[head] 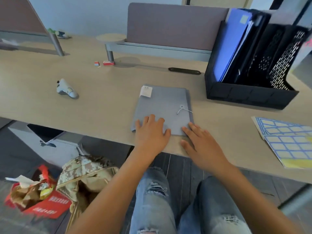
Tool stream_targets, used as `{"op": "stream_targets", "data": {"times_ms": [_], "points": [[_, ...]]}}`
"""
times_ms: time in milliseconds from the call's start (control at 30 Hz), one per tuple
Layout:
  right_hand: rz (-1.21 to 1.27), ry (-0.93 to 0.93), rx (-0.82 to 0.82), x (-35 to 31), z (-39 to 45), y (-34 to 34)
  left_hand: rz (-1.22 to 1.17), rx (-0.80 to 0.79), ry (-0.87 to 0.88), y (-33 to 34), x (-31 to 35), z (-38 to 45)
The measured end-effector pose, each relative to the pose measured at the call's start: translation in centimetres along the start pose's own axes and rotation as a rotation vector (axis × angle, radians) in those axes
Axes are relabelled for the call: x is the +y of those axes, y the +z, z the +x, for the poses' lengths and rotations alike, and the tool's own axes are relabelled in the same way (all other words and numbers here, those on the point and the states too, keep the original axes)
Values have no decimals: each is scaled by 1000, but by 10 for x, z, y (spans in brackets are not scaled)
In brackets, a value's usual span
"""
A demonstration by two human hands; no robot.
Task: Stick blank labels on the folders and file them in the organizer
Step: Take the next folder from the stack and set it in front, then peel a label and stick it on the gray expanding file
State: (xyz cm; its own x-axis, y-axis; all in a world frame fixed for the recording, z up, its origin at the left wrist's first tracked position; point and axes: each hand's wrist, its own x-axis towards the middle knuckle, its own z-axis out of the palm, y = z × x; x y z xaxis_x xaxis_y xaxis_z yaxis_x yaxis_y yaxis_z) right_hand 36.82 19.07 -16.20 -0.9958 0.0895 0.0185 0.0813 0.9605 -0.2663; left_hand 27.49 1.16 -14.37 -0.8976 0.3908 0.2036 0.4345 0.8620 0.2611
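Observation:
A grey-blue folder (165, 105) with a string clasp and a white tag at its far left corner lies flat near the desk's front edge. My left hand (152, 132) rests flat on its near left part, fingers spread. My right hand (200, 144) lies flat beside it, fingertips touching the folder's near right corner. A black mesh organizer (249, 92) stands at the right rear with a blue folder (231, 43) upright in its left slot. Sheets of blank blue-bordered labels (287, 141) lie at the right edge of the desk.
A black pen-like bar (184, 71) lies behind the folder, left of the organizer. A white game controller (66, 89) and small red boxes (108, 63) sit further left. A grey divider panel (175, 26) backs the desk. Bags and rubbish (50, 188) lie on the floor.

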Motion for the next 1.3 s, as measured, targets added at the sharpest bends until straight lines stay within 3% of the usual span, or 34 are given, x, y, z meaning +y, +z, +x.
{"op": "stream_targets", "data": {"times_ms": [367,567,833,1100,1300], "points": [[32,140,150,58,-135,-1,52,-45,183,25,100,-75],[92,156,188,74,-157,-9,57,-78,180,26,132,-76],[227,308,446,136,-181,-37,-125,-18,279,26,201,-49],[197,467,513,211,-190,-59,-118,-108,372,55,289,-15],[72,469,460,237,-187,-47,-33,-168,325,77,307,2]]}}
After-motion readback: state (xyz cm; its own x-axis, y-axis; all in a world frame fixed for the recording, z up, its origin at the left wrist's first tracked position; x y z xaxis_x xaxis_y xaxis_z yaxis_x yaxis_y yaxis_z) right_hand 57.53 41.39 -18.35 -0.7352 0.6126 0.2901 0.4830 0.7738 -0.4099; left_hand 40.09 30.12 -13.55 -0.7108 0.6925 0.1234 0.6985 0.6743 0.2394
